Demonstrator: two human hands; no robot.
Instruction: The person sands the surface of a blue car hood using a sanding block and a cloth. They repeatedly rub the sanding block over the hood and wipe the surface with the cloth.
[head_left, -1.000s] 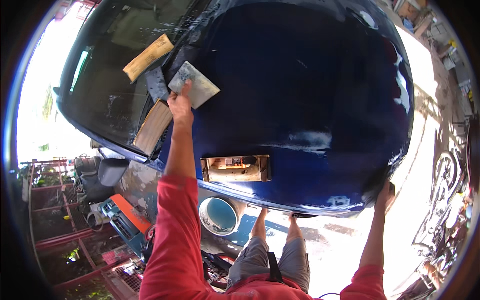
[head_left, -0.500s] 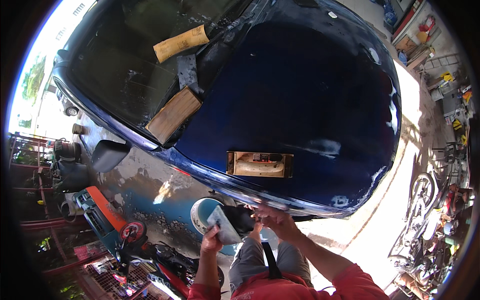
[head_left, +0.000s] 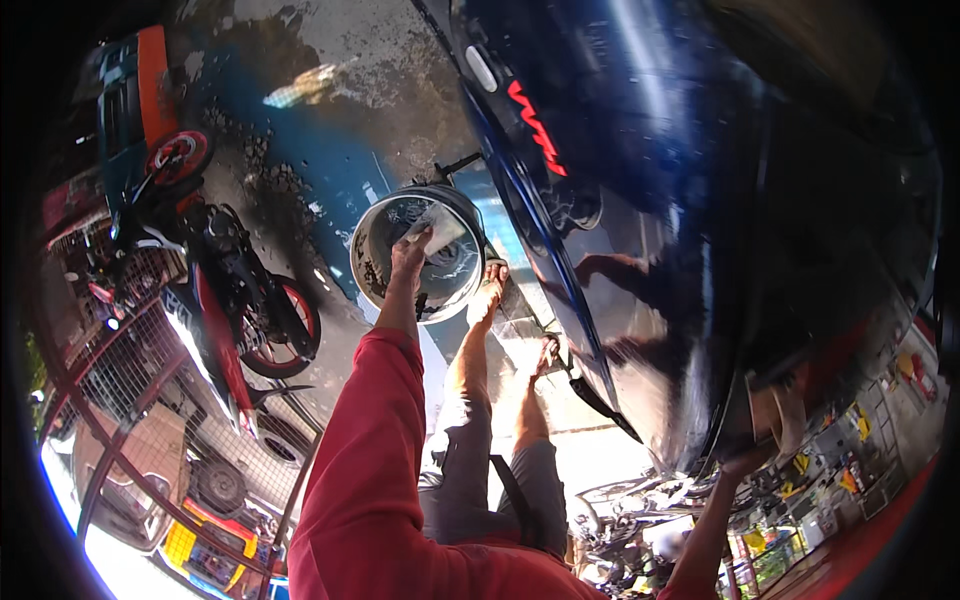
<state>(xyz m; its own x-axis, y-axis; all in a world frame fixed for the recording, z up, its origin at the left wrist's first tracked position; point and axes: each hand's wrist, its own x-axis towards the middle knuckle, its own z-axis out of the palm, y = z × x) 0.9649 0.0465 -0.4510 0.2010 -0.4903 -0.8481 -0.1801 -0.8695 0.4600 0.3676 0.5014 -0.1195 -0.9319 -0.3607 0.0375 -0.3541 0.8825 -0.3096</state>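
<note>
My left hand reaches down into a round bucket on the floor. Its fingers are closed on a pale, flat rectangular pad inside the rim; dark water seems to lie below. At the lower right, my right hand is up against the dark blue car. Beside that hand are a dark patch and a tan shape, and I cannot make out whether these are held things or reflections in the paint. Its fingers are not clear.
A red and black motorcycle stands left of the bucket, near a wire mesh fence. An orange and dark green case-like object is at the upper left. My bare foot is beside the bucket. Clutter with bicycles lies behind.
My view has swung down to the car's side and floor. My left hand has lowered the pad into the bucket. My right hand has moved away from it, to the car at the right.
</note>
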